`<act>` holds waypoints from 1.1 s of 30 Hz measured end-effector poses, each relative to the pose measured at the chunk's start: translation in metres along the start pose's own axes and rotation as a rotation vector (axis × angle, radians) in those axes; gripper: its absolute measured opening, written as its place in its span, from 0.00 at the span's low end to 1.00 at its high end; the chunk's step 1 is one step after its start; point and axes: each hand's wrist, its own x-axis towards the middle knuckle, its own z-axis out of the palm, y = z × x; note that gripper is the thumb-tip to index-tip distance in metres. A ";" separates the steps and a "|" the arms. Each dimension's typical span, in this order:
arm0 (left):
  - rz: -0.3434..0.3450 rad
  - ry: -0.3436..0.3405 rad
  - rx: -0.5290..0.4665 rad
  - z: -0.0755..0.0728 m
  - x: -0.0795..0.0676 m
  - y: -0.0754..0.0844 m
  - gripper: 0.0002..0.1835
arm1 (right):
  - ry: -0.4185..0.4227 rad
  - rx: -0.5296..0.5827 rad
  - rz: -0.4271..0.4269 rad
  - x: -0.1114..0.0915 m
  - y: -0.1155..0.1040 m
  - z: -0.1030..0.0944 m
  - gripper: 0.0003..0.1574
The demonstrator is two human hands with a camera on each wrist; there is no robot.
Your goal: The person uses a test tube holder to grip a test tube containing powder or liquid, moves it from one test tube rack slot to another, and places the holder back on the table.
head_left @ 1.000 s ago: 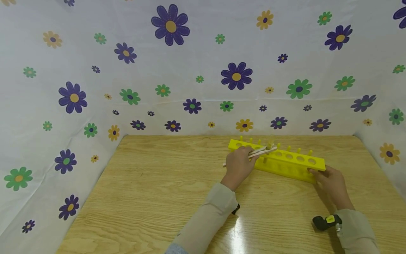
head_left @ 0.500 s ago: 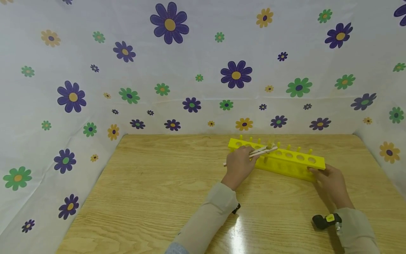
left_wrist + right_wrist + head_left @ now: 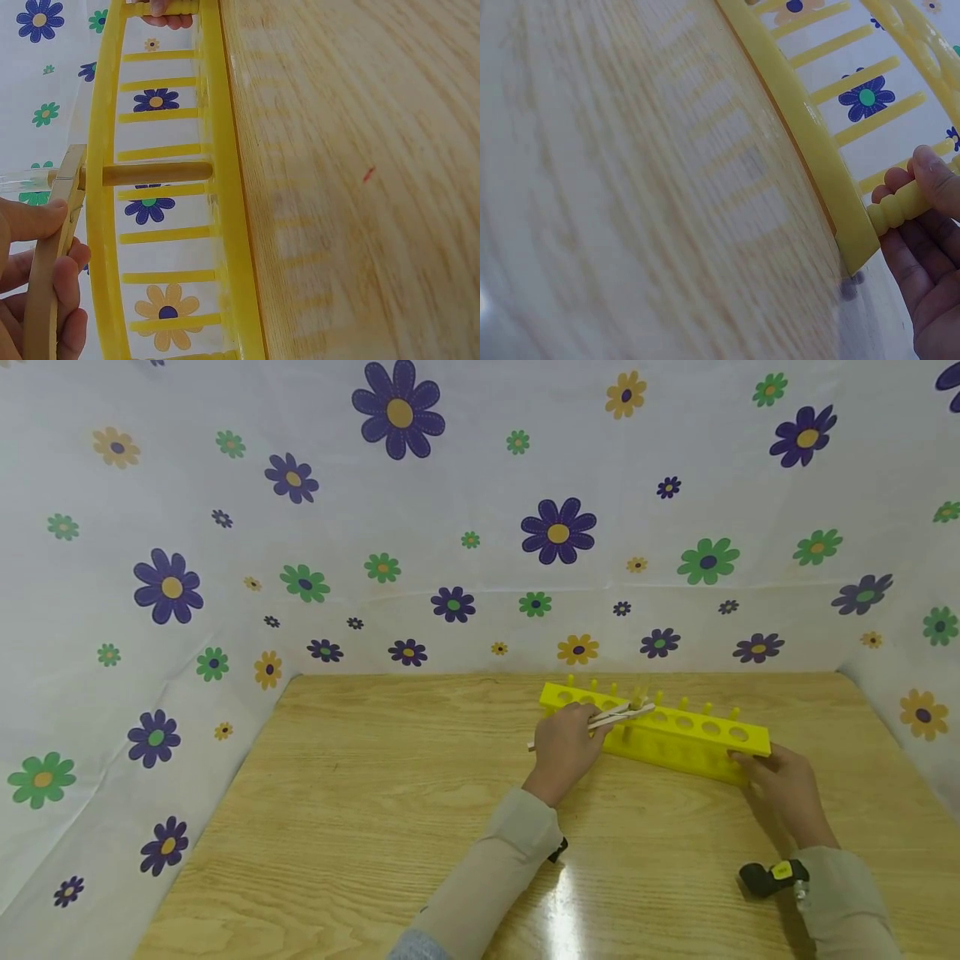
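Note:
A yellow test tube rack (image 3: 678, 756) stands toward the back right of the wooden table. My left hand (image 3: 564, 745) grips a wooden test tube clamp (image 3: 46, 292), its jaws at the upper part of a test tube (image 3: 154, 174). The tube passes upright through a hole near the rack's middle, its rounded bottom close to the base, with brownish contents below and a clear upper end. At the rack's right end my right hand (image 3: 787, 789) holds the ridged end post (image 3: 900, 208) between thumb and fingers.
Short yellow pegs (image 3: 683, 703) stand along the rack's back edge, and round holes (image 3: 712, 728) line its top. The wooden table (image 3: 360, 810) reaches back to a white flower-printed sheet (image 3: 465, 485), which also covers the sides.

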 end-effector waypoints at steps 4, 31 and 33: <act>-0.007 -0.014 0.001 0.000 0.000 0.000 0.14 | -0.003 -0.002 -0.001 0.001 0.000 0.000 0.36; -0.009 0.004 -0.018 0.009 -0.003 -0.003 0.14 | 0.010 0.028 -0.004 -0.001 0.000 -0.001 0.35; -0.008 0.011 -0.022 0.009 -0.003 -0.003 0.14 | 0.012 0.030 -0.003 -0.001 0.001 -0.001 0.36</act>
